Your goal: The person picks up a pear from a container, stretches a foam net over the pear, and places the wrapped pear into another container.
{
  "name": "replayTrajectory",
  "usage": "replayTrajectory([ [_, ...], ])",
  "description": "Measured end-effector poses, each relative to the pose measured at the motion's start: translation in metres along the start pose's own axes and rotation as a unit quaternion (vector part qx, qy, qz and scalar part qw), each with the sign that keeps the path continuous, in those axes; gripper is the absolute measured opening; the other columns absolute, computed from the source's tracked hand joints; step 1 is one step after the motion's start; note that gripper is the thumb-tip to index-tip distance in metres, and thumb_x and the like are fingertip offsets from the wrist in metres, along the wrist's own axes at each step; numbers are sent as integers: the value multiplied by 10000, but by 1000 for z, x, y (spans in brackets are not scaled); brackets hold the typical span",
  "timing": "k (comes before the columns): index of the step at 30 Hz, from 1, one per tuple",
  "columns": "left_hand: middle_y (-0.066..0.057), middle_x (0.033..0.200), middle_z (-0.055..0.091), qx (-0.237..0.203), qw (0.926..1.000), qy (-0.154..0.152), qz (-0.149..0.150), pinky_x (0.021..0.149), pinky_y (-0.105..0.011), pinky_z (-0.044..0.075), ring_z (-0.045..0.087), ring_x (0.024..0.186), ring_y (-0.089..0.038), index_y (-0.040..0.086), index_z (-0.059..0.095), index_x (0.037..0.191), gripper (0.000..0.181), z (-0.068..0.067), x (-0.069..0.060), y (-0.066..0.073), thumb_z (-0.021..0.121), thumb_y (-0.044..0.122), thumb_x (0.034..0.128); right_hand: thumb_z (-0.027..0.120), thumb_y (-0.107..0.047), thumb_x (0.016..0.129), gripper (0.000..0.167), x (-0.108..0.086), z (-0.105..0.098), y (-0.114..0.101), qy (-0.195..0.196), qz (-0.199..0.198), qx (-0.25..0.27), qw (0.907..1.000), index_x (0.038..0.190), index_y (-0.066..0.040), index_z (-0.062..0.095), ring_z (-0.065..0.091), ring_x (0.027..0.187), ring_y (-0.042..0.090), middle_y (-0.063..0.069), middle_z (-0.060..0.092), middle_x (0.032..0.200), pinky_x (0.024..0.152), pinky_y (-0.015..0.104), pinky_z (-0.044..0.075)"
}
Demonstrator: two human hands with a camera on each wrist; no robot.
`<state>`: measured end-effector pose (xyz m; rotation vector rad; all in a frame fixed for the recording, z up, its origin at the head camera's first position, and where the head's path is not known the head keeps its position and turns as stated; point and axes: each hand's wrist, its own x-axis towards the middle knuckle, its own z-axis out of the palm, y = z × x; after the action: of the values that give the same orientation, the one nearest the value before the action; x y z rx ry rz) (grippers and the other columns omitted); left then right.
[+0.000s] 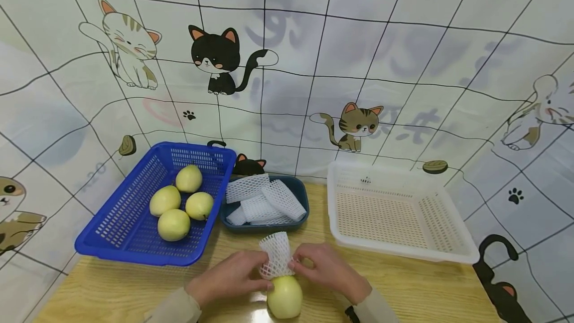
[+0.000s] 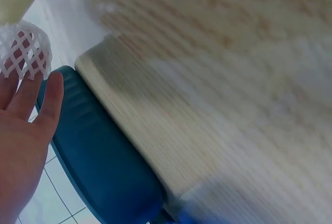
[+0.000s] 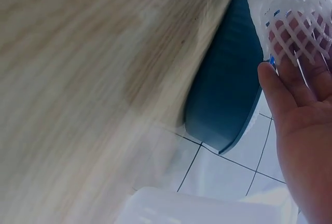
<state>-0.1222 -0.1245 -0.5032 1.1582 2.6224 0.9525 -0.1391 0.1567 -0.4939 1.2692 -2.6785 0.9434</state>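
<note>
A round pale yellow-green fruit, like an apple or pear (image 1: pixel 284 297), sits on the table near its front. Just behind it, a white foam fruit net (image 1: pixel 276 253) stands with its lower opening at the top of the fruit. My left hand (image 1: pixel 235 273) grips the net's left side, its thumb against the fruit. From the right, my right hand (image 1: pixel 327 268) pinches the net's lower edge between thumb and finger. In the left wrist view, fingers show through the mesh of the net (image 2: pixel 26 50); the right wrist view shows the net (image 3: pixel 295 32) over the other hand's fingers.
At the left, a blue basket (image 1: pixel 107 243) holds several similar fruits. A dark teal tray (image 1: pixel 269 227) with several foam nets stands behind the hands. The white basket (image 1: pixel 363 245) is at the right. A cat-printed sheet (image 1: pixel 296 88) hangs behind the wooden table (image 1: pixel 417 288).
</note>
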Motion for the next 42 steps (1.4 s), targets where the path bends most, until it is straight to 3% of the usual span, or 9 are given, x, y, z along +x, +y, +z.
replayTrajectory([
  [8,119,887,582,-260,9992,-206,-244,679,-198,465,507,769,9,274,539,1010,538,5,-4,10,899,548,717,655,-282,1037,137,-9,1,-1,-18,67,501,9987,920,-221,691,549,769,-45,-168,653,859,682,230,533],
  [15,159,1185,574,-180,9993,-271,-175,934,-279,528,563,1063,0,249,466,1320,854,13,-7,15,921,574,675,659,-258,1034,99,-18,2,-3,81,-138,653,9977,956,-202,680,602,854,-23,-135,677,913,746,270,563],
  [17,144,1201,572,-131,9996,-253,-54,931,-277,530,558,1070,1,236,443,1346,883,15,-8,16,922,564,682,707,-284,1002,97,-21,1,-4,33,-258,629,9977,991,-197,664,616,882,-3,-129,674,948,772,265,561],
  [20,142,1145,566,23,9996,-207,167,861,-237,528,556,1002,5,224,438,1318,864,18,-9,15,931,544,685,804,-367,915,291,-27,2,-6,-125,-356,654,9971,1076,-201,627,604,935,12,-131,643,1025,827,250,547],
  [23,154,1090,545,140,9993,-192,277,797,-205,508,545,931,7,226,437,1280,836,20,-8,15,948,507,680,877,-470,801,538,-31,4,-10,-366,-246,657,9969,1164,-211,576,571,987,20,-142,580,1109,876,235,526],
  [26,168,1067,534,213,9993,-191,251,763,-196,492,537,894,11,232,443,1263,830,22,-8,15,949,516,670,898,-528,740,651,-34,6,-13,-582,-1,530,9969,1196,-237,535,543,987,14,-158,524,1130,877,207,509],
  [33,177,929,496,393,9989,-259,26,662,-172,439,478,764,12,223,456,1188,769,25,-7,17,879,637,698,903,-494,764,667,-36,10,-18,-681,146,321,9971,1220,-225,496,526,926,2,-158,495,1112,818,161,490],
  [42,173,1006,533,208,9995,-102,-195,722,-187,466,505,833,3,232,462,1220,671,25,-6,17,893,475,768,848,-462,850,571,-36,12,-15,-475,61,183,9987,1236,-222,503,515,981,21,-151,490,1161,864,170,487],
])
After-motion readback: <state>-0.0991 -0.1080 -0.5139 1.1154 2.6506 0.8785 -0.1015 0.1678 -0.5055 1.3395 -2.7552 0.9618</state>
